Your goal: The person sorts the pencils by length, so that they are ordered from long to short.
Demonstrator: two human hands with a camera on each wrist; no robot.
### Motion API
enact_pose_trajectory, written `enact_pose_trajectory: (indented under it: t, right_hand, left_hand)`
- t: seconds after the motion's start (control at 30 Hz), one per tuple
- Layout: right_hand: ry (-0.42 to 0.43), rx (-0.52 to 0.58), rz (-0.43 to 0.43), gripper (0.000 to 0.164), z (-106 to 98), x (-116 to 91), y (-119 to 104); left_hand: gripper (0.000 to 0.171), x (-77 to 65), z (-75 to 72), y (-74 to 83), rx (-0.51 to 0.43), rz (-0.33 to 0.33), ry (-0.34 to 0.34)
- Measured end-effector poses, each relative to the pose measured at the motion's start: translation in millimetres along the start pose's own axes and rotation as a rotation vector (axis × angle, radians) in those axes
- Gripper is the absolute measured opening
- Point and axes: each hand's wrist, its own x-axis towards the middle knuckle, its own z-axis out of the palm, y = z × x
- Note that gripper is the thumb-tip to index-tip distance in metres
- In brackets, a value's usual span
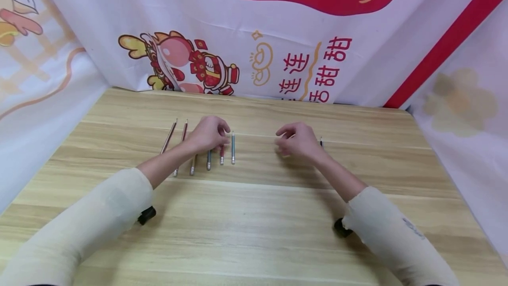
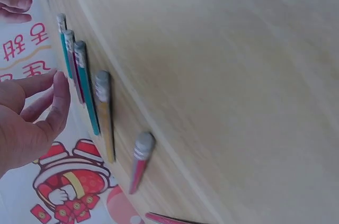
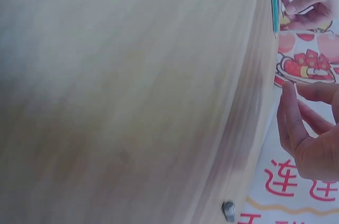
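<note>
My left hand (image 1: pixel 209 133) hovers over a row of pencils, fingers loosely bent, with nothing visible between thumb and fingertips. Beside its fingertips lie a teal pencil (image 1: pixel 233 149) and a red pencil (image 1: pixel 222 156). A blue-green pencil (image 1: pixel 209 161) and a yellow pencil (image 2: pixel 105 121) are partly covered by this hand and wrist in the head view. Farther left are two dark red pencils, the outermost pencil (image 1: pixel 168 137) slanting. My right hand (image 1: pixel 299 141), slightly blurred, is above the table with its fingers loosely bent and holding nothing visible. Just right of it, a dark pencil (image 1: pixel 322 143) is mostly hidden.
The wooden table (image 1: pixel 246 228) ends at a printed white and red cloth (image 1: pixel 222 21) hanging behind it. Similar cloth (image 1: pixel 460 100) hangs at the sides. Black straps or devices (image 1: pixel 342 227) show under both sleeves.
</note>
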Motion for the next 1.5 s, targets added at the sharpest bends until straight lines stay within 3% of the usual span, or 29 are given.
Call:
enact_pose_trajectory:
  t: [0.33, 0.9, 1.37, 1.5]
  right_hand:
    - [0.044, 0.002, 0.012, 0.027, -21, -10, 10]
    - [0.106, 0.046, 0.028, 0.03, -51, -14, 30]
    - [0.18, -0.147, 0.023, 0.029, -70, -17, 48]
    - [0.186, -0.159, 0.032, 0.03, -72, -18, 53]
  left_hand:
    - [0.03, 11.0, 11.1, 11.3, 0.024, 0.016, -0.06]
    - [0.025, 17.6, 16.1, 14.0, 0.049, -0.005, -0.083]
    - [0.028, 17.0, 16.1, 12.7, 0.015, -0.03, -0.074]
    - [0.027, 17.8, 17.1, 11.8, 0.007, -0.034, -0.077]
